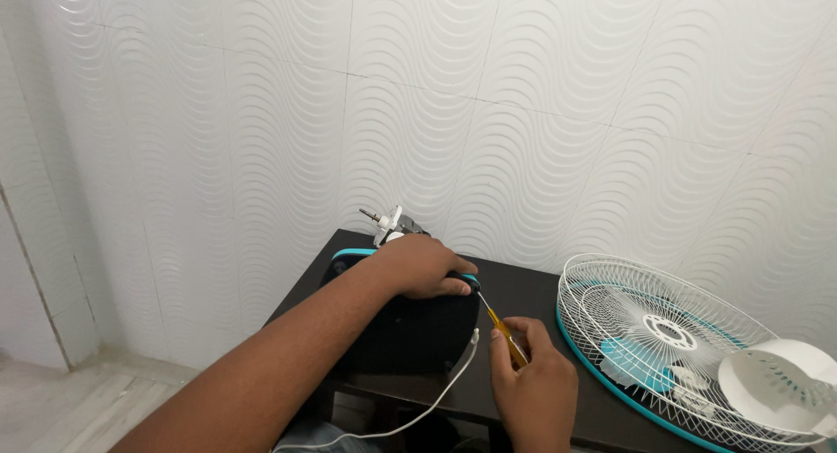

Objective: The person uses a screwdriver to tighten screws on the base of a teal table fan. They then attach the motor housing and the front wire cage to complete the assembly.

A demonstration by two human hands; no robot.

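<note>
My left hand [425, 265] lies flat over the top of the fan base [405, 326], fingers [458, 277] curled down together over its far edge and pressing on it. The base is a broad, rounded black housing with a teal rim running along its upper edge, sitting at the middle of the dark worktop [514, 292]. At about 12 o'clock from my left hand the bare motor [394, 225] sticks up, a white and grey metal block with a thin shaft pointing toward 10 o'clock. My right hand [532, 383] is at 4 o'clock from the left one, its fingers [501, 344] clamped on the amber handle of a screwdriver [504, 328]; the thin metal blade runs toward 11 o'clock and its tip meets the right edge of the base just beside my left fingertips. A white cord [436, 402] leaves the base's lower right corner and trails down off the near edge of the worktop toward 7 o'clock. At 3 o'clock from the base lies the white wire fan guard [610, 331] with a teal ring around its rim, teal blades visible through the wires, and a white rounded cover [785, 383] resting on its near right part. Wavy white wall tiles [523, 95] stand behind everything.
</note>
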